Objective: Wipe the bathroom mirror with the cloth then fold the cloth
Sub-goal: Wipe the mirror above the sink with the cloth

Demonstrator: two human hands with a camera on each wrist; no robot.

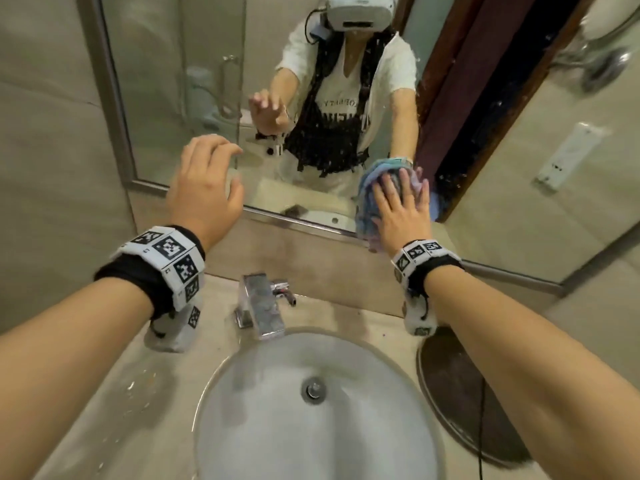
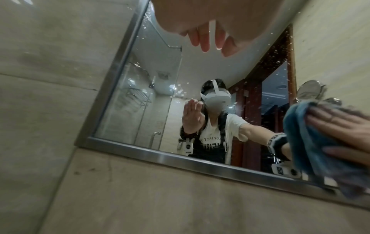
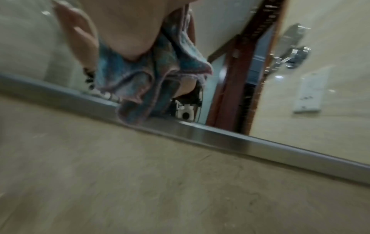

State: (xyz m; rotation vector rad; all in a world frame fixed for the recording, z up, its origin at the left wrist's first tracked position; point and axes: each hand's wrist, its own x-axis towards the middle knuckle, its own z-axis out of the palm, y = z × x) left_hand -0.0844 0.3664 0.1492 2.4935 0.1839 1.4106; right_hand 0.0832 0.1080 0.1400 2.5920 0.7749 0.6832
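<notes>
The bathroom mirror hangs in a steel frame above the sink. My right hand presses a bunched blue cloth flat against the glass, close to the lower frame edge. Its fingers lie straight and spread over the cloth. The cloth's lower end droops past the frame. The left wrist view shows the cloth under my right hand. In the right wrist view the cloth hangs below my palm. My left hand hovers before the mirror's lower left, fingers loosely bent, holding nothing. White specks dot the glass.
A chrome faucet and a round white basin sit directly below my arms. A dark round object lies on the counter at the right. The mirror's steel bottom rail runs above a beige tiled wall.
</notes>
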